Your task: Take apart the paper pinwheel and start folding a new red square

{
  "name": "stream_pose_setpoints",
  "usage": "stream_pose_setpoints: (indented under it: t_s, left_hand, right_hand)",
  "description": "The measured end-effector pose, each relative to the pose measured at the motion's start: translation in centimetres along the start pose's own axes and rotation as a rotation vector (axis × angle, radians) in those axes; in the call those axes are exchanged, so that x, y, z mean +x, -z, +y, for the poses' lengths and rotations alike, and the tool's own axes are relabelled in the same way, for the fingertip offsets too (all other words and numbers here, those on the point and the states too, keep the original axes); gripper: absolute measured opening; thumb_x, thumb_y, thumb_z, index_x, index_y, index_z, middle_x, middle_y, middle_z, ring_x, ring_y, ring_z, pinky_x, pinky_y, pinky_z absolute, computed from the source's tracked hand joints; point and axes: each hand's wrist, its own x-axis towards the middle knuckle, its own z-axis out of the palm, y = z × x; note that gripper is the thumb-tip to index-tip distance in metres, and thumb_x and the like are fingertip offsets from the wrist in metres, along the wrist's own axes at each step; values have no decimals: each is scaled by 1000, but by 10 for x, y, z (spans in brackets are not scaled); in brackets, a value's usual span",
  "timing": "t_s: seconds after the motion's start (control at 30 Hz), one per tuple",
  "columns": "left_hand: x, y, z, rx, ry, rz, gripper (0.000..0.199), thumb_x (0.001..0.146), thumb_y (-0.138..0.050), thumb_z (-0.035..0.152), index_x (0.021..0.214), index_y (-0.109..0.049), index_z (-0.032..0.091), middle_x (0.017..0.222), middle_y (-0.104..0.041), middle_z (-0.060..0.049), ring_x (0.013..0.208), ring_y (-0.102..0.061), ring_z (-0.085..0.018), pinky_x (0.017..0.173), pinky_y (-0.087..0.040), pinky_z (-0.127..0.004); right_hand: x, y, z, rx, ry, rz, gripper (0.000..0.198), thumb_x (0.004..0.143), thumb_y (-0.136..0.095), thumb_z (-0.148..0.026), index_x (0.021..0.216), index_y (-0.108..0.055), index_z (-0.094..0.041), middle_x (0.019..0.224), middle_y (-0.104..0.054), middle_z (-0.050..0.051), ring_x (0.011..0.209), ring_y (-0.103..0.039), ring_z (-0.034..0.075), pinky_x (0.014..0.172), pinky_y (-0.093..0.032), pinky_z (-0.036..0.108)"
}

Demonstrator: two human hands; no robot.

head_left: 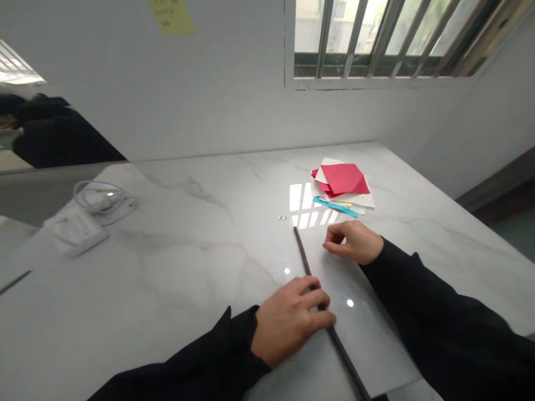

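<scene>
A long, thin, dark brown stick [304, 253] lies slantwise on the white marbled table [200, 317], its near end running out at the bottom of the view. My left hand [295, 317] rests over its middle, fingers curled across it and holding it against the table. To the right of the stick's far end, my right hand [353, 241] is closed, thumb and forefinger pinched together just above the tabletop. Anything between those fingertips is too small to make out. Two tiny shiny bits [282, 218] lie side by side just beyond the stick's far tip.
Cut paper pieces [345, 179] in red, white, blue and yellow are piled at the back right. On the left are a white block-shaped device [77, 231] and a coiled white cable [100, 197]. A thin dark rod [15, 281] lies at the left edge. A barred window [376, 39] is above.
</scene>
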Motion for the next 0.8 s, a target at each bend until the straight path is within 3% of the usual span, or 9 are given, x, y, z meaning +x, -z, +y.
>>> stream_pose_setpoints:
  t_s: [0.13,0.3,0.5,0.8]
  left_hand:
    - [-3,-18,24,47,55,83,16,107,-56,21,106,-72,23,108,-72,-1,119,-62,-23,100,-54,-34]
    - [-1,-26,33,52,134,123,18,108,-54,26,109,-72,24,105,-72,-1,116,-64,-23,97,-56,-35]
    - [3,-31,34,-4,158,172,18,107,-57,30,104,-75,26,102,-73,0,112,-64,-21,109,-52,-40]
    - [4,-32,38,-104,240,99,14,104,-63,20,100,-75,25,105,-72,-1,122,-60,-19,102,-58,-30]
  right_hand:
    - [-3,-16,-17,-15,11,-29,11,83,-67,-21,73,-69,-19,68,-70,0,63,-60,13,67,-44,27]
    - [-2,-25,-29,-26,7,-56,11,83,-67,-20,72,-70,-19,66,-69,-1,62,-60,13,65,-43,27]
    - [3,-25,-38,-102,-16,-86,11,85,-66,-21,75,-71,-20,69,-71,0,63,-62,14,63,-40,27]
    - [12,-16,-47,-196,-21,-172,14,86,-67,-20,73,-70,-21,67,-70,1,62,-61,16,62,-39,28]
